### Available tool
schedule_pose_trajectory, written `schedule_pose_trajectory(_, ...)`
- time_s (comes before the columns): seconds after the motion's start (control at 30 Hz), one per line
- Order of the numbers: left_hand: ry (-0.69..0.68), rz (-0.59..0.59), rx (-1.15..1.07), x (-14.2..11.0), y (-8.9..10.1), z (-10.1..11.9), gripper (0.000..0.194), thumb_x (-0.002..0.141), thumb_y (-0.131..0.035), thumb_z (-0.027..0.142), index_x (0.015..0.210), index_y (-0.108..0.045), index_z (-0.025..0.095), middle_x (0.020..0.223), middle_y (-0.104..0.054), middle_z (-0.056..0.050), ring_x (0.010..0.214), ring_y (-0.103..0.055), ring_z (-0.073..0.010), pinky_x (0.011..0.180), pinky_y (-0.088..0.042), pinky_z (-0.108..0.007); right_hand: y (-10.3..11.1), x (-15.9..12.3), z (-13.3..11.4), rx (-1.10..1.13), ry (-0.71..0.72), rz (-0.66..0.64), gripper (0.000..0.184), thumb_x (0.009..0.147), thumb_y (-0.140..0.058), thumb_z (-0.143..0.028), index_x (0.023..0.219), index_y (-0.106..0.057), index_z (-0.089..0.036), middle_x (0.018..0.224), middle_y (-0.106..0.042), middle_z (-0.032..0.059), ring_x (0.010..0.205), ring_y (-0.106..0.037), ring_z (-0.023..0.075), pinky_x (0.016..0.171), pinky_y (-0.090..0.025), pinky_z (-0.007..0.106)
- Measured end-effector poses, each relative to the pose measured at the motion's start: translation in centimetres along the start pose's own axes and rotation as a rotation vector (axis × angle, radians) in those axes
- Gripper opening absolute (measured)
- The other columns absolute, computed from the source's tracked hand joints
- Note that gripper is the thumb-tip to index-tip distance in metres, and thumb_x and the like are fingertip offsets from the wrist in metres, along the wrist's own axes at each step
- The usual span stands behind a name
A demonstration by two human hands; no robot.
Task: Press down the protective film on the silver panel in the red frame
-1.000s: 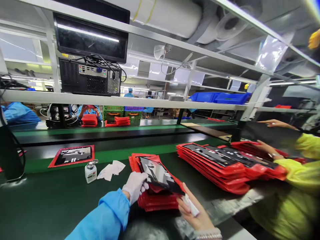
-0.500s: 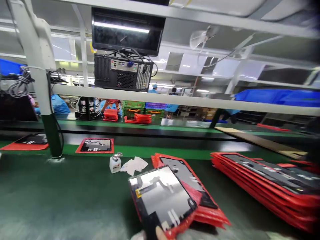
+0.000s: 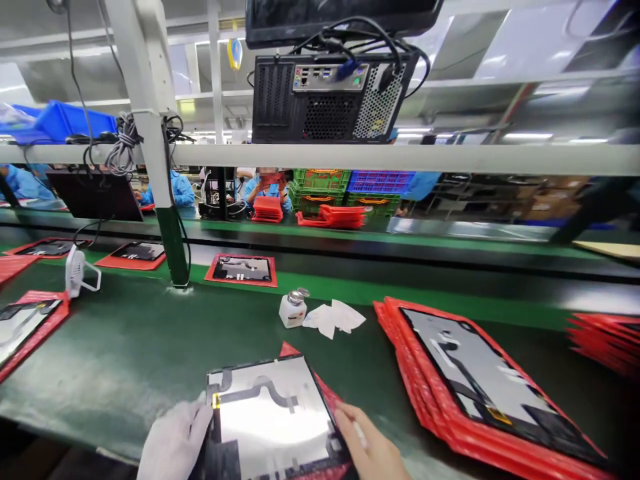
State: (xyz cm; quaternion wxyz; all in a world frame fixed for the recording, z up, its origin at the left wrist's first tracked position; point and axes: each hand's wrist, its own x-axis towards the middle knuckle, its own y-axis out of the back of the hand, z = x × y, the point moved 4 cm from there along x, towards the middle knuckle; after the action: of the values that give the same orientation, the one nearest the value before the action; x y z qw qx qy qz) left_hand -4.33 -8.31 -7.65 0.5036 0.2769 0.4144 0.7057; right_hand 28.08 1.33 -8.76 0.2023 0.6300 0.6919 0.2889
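Note:
A display panel (image 3: 274,423) with a silvery back, dark cable strips and a yellow tab is held low in front of me, over the green bench. My left hand (image 3: 175,437), in a white glove, grips its left edge. On the opposite edge is my bare right hand (image 3: 373,443), its fingers closed on the panel and something small and white showing by them. Red bubble wrap (image 3: 325,395) shows under and behind the panel. To the right lies a stack of red bubble-wrap sleeves (image 3: 425,393) with another display panel (image 3: 480,367) on top.
A white pump bottle (image 3: 293,310) stands beside crumpled white wipes (image 3: 334,317). More panels on red wrap (image 3: 241,269) line the far strip. A small white fan (image 3: 76,272) and another panel (image 3: 25,323) are at left. A second red stack (image 3: 607,340) sits far right.
My view has turned left. The held panel has come away from the stack on the right to the bench before me, and both hands now show at its sides.

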Motion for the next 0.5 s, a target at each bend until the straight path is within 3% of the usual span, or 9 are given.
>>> schedule_pose_trajectory(0.07,-0.018,-0.07,-0.036,0.0,-0.3,0.6,0.042,0.09,-0.022,0.041,0.09,-0.06,0.022,0.087,-0.068,-0.007,0.09,-0.062,-0.024,0.083,-0.042,-0.038,-0.6,1.3,0.1,-0.235,-0.009,-0.051,0.04,0.084,-0.03,-0.048,0.088,-0.062,-0.025,0.094,-0.066,0.0054,0.081,-0.064,0.0267,0.067,-0.049,0.034)
schedule_pose_trajectory(0.13,0.032,-0.046,-0.105,-0.1,0.0,1.6,0.038,0.09,-0.024,0.042,0.077,-0.054,0.022,0.075,-0.065,-0.004,0.079,-0.062,-0.0206,0.074,-0.042,-0.032,-1.5,1.9,0.1,-0.353,0.02,-0.093,0.042,0.087,-0.024,-0.045,0.087,-0.062,-0.026,0.093,-0.065,0.0053,0.077,-0.064,0.0269,0.065,-0.049,0.036)
schedule_pose_trajectory(0.3,0.121,0.027,0.019,-1.0,2.8,6.0,0.028,0.082,-0.04,0.048,0.076,-0.052,0.023,0.07,-0.062,-0.005,0.068,-0.062,-0.0258,0.062,-0.041,-0.035,-2.2,1.3,0.9,-0.332,0.02,-0.162,0.046,0.088,-0.02,-0.049,0.093,-0.06,-0.027,0.101,-0.064,0.0037,0.087,-0.062,0.0267,0.074,-0.048,0.038)
schedule_pose_trajectory(0.4,0.11,-0.046,-0.339,-2.1,3.0,7.9,0.014,0.076,-0.05,0.036,0.081,-0.056,0.025,0.074,-0.068,-0.002,0.072,-0.065,-0.0204,0.061,-0.047,-0.028,-1.8,1.1,0.9,-0.307,0.01,-0.187,0.048,0.088,-0.018,-0.05,0.095,-0.06,-0.027,0.103,-0.064,0.0038,0.09,-0.061,0.0278,0.076,-0.047,0.041)
schedule_pose_trajectory(0.5,0.126,-0.024,-0.503,-3.1,2.1,7.0,0.03,0.074,-0.055,0.038,0.102,-0.056,0.027,0.098,-0.071,-0.002,0.088,-0.066,-0.0209,0.072,-0.052,-0.028,-1.5,1.2,0.5,-0.244,0.053,-0.207,0.046,0.089,-0.021,-0.049,0.095,-0.062,-0.027,0.103,-0.064,0.0027,0.092,-0.061,0.0259,0.077,-0.047,0.038)
